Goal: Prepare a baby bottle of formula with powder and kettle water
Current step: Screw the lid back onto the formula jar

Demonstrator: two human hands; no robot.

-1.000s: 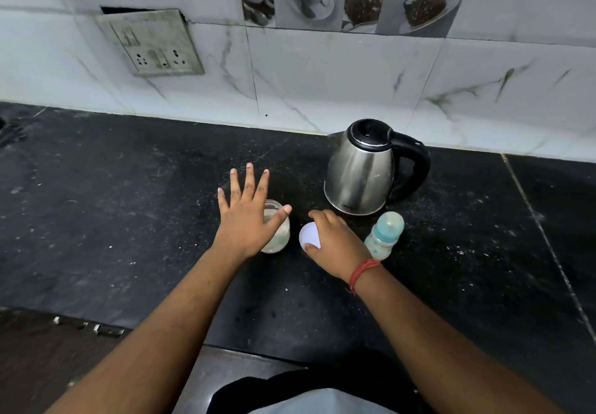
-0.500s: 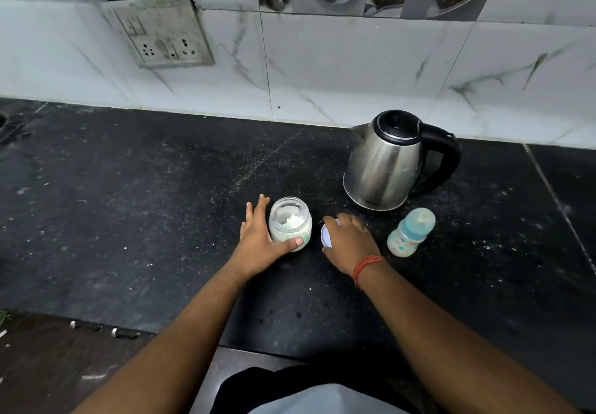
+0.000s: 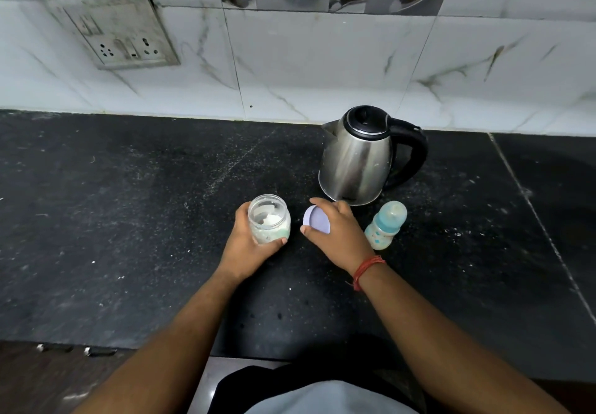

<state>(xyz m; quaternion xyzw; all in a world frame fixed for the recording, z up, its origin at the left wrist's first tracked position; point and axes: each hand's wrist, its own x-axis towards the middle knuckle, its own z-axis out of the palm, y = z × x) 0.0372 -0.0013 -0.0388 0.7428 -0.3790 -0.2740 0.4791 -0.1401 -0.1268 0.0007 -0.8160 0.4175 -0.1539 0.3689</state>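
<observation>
A small glass jar with white powder inside stands open on the black counter. My left hand is wrapped around the jar from its left and near side. My right hand holds the jar's pale lilac lid just right of the jar, low over the counter. A small baby bottle with a blue cap stands to the right of my right hand. Behind it sits a steel kettle with a black lid and handle, lid closed.
A tiled wall runs along the back of the counter, with a socket plate at the upper left. The counter's front edge lies near my body. A seam crosses the counter on the right.
My left hand went from spread open over the jar to gripping its side. The lid came more into sight in my right hand. The camera shifted closer.
</observation>
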